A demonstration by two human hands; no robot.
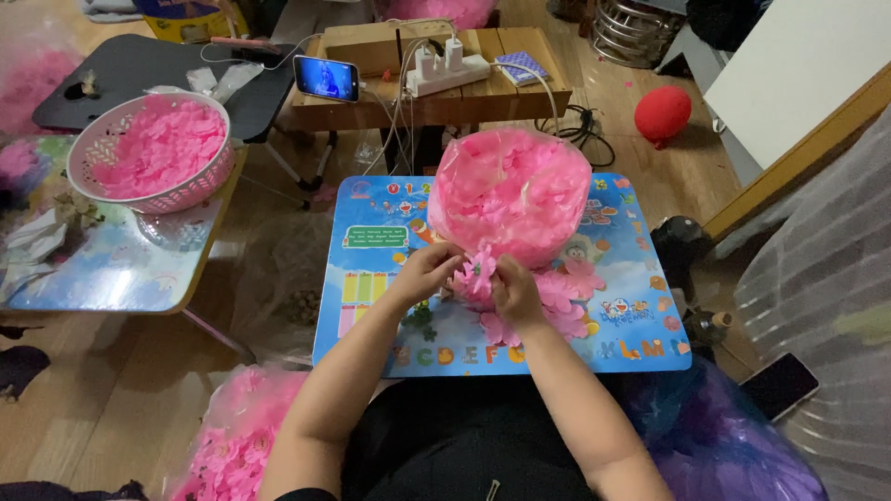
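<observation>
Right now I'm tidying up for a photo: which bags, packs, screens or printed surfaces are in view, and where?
Phone: propped on the wooden bench, screen lit blue.
Second phone: lower right, screen dark.
Clear bag: on the blue table, full of pink petals.
Pink flower: held by left hand and right hand.
Blue table: colourful printed top.
Small checked pack: on the bench.
</observation>
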